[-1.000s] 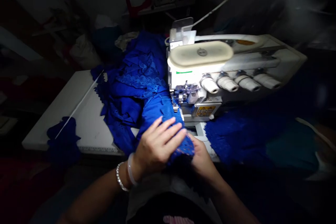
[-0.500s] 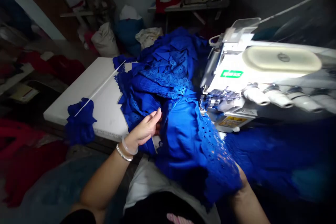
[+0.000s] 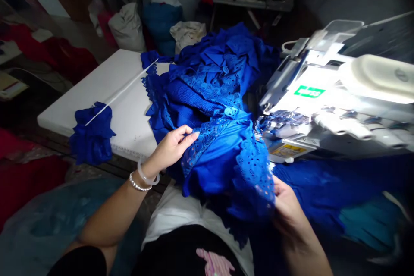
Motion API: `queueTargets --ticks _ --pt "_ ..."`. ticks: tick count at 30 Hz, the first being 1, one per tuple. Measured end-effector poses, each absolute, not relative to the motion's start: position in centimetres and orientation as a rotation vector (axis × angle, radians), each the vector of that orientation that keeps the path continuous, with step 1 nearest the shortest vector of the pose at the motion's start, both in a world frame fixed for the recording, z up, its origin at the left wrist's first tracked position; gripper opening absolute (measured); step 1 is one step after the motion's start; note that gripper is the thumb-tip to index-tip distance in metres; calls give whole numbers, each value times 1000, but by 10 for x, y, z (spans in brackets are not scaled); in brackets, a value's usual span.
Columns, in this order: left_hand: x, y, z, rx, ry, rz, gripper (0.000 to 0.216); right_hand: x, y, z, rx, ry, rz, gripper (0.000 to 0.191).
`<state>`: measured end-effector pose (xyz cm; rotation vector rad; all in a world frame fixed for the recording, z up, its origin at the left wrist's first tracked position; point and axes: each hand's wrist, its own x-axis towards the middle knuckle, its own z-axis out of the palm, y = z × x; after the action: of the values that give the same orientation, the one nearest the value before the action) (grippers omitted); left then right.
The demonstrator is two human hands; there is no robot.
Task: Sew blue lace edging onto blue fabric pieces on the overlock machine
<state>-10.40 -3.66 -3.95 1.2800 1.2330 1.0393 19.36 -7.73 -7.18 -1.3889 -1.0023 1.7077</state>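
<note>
A bright blue fabric piece with eyelet lace trim [image 3: 223,155] hangs from the needle area of the white overlock sewing machine [image 3: 326,108] down toward my lap. My left hand [image 3: 171,148] pinches its left lace edge between thumb and fingers. My right hand [image 3: 286,205] grips the lower right lace edge from beneath, its fingers partly hidden by the cloth. Behind lies a heap of the same blue lace fabric [image 3: 210,69] on the white table [image 3: 106,90].
A small blue fabric scrap [image 3: 92,136] hangs over the table's front left edge, with a thin white strip [image 3: 121,95] running across the top. More blue cloth [image 3: 330,189] lies right of my lap. Bags, red cloth and another machine stand behind.
My view has swung left. My left hand left the spot by the needle and took the left lace edge. The fabric has been pulled out and spread between both hands.
</note>
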Motion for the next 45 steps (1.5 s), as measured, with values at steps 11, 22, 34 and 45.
queueTargets --ticks 11,22,34,45 --pt "-96 -31 -20 1672 1519 1291 20 183 -77 -67 -1340 -791 1529 43" --pt "-104 -8 -11 1735 1535 1285 26 174 -82 -64 -1378 -819 1469 31" --pt "-98 24 -4 2387 1614 1242 15 160 -140 -85 -1325 -1491 1693 27" --pt "-53 -65 -54 1982 1517 774 27 187 -133 -89 -1408 -1596 1134 19"
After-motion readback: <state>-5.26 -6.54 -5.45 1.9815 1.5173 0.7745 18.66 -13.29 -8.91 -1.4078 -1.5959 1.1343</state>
